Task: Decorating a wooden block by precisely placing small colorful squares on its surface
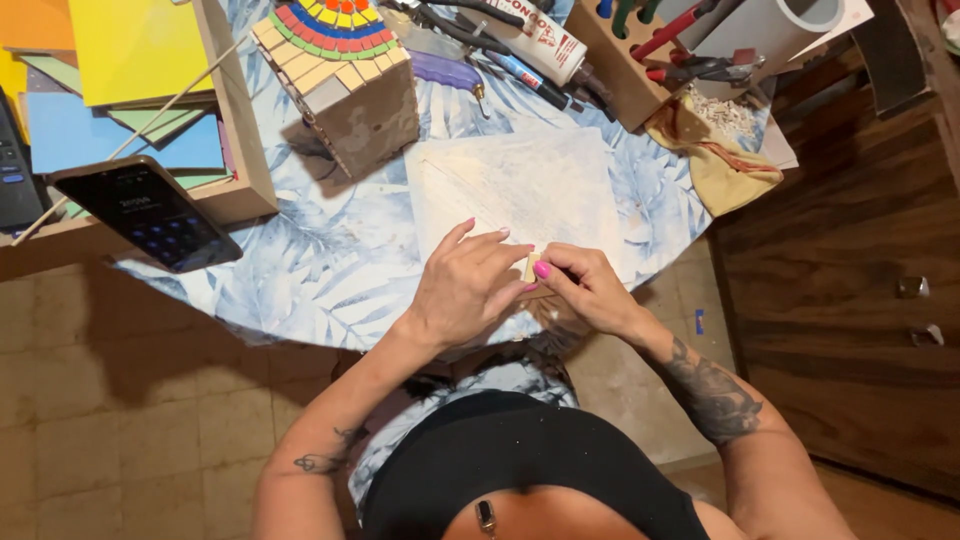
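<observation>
Lying at 9 o'clock of table (330, 270): black phone (145, 212) on wooden tray edge (240, 150), coloured sheets (120, 60) stacked inside tray. Mosaic-topped box (340, 70) at 11 o'clock. Left hand (465, 285) near table's 6 o'clock edge, fingers spread flat, pressing on pale sheet (520, 185). Small tan tile piece (533, 270) between both hands, just at sheet's lower edge. Right hand (590, 290) curled, thumb and fingers pinching tile piece. Glue bottle (535, 40), pens, wooden tool holder (625, 60) at 1 o'clock; yellow cloth (720, 165) at 3 o'clock.
</observation>
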